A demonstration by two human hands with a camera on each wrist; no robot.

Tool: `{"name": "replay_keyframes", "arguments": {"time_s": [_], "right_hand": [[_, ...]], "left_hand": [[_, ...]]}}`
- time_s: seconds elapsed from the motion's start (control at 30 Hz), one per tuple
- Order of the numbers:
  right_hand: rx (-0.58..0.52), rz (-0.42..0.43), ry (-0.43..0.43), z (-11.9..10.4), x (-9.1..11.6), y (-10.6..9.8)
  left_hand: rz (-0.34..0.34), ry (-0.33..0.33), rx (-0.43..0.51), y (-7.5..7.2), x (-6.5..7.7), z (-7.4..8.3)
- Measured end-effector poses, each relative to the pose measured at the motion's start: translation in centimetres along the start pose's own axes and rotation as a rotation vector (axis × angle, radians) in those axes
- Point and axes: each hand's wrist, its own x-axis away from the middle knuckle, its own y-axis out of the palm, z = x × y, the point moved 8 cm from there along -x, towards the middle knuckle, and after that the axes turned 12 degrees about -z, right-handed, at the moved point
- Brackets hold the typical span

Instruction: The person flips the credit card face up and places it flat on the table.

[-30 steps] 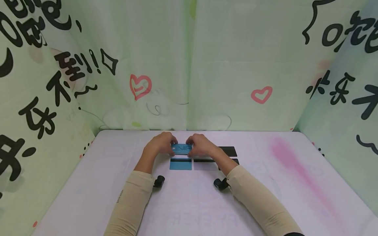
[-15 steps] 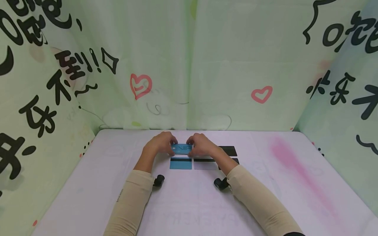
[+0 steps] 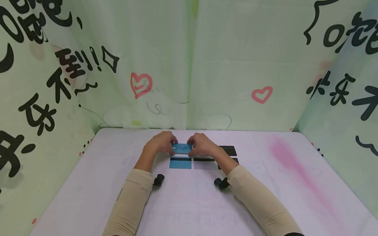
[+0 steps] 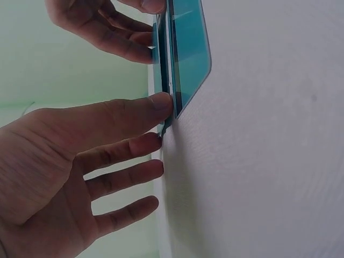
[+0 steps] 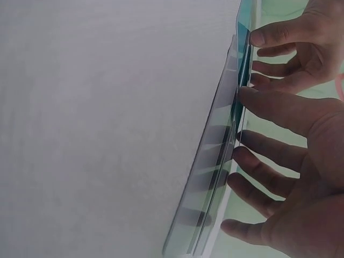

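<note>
A blue card marked VIP (image 3: pixel 181 148) lies at the back middle of the table in the head view. My left hand (image 3: pixel 160 143) holds its left end between thumb and index finger; in the left wrist view the other fingers of that left hand (image 4: pixel 59 156) are spread. At the right end, my right hand (image 3: pixel 202 144) holds the same card by thumb and fingers. Just in front lies a blue card with a black stripe (image 3: pixel 180 163). Beside that one is a pale, shiny card with a black stripe (image 3: pixel 204 165), reflecting my fingers in the right wrist view.
To the right lies a black card (image 3: pixel 228 150) in the back row. Another dark card (image 3: pixel 235 160) in the front row is partly hidden by my right forearm. The white table (image 3: pixel 133 209) meets a green curtain (image 3: pixel 221 65) at its back edge.
</note>
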Motion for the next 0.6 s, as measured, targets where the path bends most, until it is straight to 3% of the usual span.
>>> {"name": "replay_keyframes", "arguments": {"time_s": [0.6], "right_hand": [[-0.009,-0.009,0.026,-0.03,0.05,0.02]], "left_hand": [[-0.001,-0.001,-0.009,0.01,0.11,0.06]]}}
